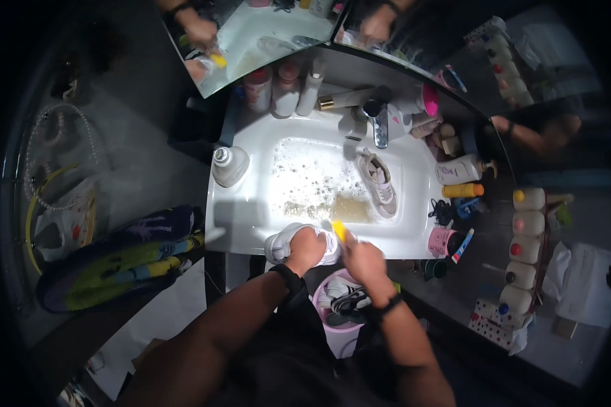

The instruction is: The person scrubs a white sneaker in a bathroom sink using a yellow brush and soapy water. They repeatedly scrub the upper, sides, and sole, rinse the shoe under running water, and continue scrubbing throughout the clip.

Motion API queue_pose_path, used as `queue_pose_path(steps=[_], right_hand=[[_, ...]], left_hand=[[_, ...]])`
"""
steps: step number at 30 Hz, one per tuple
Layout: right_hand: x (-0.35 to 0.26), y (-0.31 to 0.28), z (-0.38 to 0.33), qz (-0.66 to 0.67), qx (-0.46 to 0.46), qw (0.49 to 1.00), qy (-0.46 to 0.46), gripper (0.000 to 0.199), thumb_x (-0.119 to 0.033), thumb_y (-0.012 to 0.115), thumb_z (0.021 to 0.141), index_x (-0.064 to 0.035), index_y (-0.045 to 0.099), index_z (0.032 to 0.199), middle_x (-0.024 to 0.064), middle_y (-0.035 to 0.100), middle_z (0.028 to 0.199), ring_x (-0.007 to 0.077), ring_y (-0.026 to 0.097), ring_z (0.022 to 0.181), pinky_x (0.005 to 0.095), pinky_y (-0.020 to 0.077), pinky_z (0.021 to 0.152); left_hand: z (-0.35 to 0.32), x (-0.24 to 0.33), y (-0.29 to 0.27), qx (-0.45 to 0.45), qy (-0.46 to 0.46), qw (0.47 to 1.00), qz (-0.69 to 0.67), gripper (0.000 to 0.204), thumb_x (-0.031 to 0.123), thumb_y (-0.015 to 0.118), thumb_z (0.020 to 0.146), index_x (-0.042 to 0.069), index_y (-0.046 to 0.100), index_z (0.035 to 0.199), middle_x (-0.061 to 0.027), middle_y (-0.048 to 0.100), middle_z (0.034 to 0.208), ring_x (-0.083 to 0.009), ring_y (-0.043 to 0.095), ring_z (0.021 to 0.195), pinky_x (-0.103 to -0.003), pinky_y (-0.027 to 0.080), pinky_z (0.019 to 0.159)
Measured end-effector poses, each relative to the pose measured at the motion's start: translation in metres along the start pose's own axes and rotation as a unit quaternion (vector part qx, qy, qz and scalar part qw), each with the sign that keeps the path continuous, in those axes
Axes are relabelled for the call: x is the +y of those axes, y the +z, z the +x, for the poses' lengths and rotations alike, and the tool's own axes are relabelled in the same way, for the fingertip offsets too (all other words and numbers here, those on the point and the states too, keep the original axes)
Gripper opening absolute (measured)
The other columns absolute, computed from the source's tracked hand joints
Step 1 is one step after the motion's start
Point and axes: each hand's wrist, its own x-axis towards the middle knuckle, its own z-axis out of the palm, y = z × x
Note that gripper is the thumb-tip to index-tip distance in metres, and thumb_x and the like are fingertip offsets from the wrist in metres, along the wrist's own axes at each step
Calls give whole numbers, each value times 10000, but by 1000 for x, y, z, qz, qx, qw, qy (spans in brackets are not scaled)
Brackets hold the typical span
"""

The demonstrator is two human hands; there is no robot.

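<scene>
At the sink's front rim, my left hand (307,249) is closed on a white shoe (278,248), its fingers partly hidden by the back of the hand. My right hand (365,262) grips a small yellow brush (339,230), blurred by motion, right beside the shoe's right end. Behind them the white sink (251,234) holds cloudy, brownish water with suds (305,169). A second shoe, a pale sneaker (379,183), lies in the basin's right part. Below the rim, between my forearms, stands a pink bucket (341,341) with several shoes (346,297) in it.
A white bottle (229,167) stands on the sink's left corner. Behind the basin are the faucet (380,125) and several bottles (286,91). Toiletries, including a pump bottle (458,169), crowd the right ledge. A mirror (251,41) hangs above; patterned towels (125,261) hang at left.
</scene>
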Motion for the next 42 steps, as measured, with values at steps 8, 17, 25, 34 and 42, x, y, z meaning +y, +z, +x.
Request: queue_pose_path(steps=[8,17,25,34,42], right_hand=[[-2,8,-18,62,20,997,34,323,-310,591,1037,-74,773,1160,223,741,800,428,736,728,550,590,673],[24,48,-31,36,107,994,10,424,-310,664,1025,-140,695,1412,173,714,761,377,704,647,527,547,581],[25,76,-36,148,187,971,-9,477,-279,626,1040,-61,650,1463,187,690,719,389,679,604,525,531,558],[48,100,-39,248,175,949,86,492,-255,580,1065,-66,573,1518,223,730,845,450,712,760,542,541,662],[43,121,-32,346,191,916,-65,503,-297,635,1028,-88,598,1483,189,710,862,392,720,801,491,575,724]], left_hand=[[4,-7,6,23,15,1000,1,436,343,684,934,-72,719,802,-333,683,799,-537,675,799,-587,537,760],[4,-1,0,-5,-29,999,-37,447,336,687,951,-95,717,837,-347,692,821,-502,717,857,-555,558,794],[16,-27,22,100,29,994,13,447,343,676,960,-85,700,834,-350,687,829,-512,699,831,-555,557,748],[26,-58,24,171,361,883,246,204,160,705,930,0,712,804,-192,634,623,-352,653,584,-441,513,555],[20,-29,9,87,229,959,141,330,209,667,1007,-26,690,777,-168,600,588,-333,617,525,-435,447,493]])
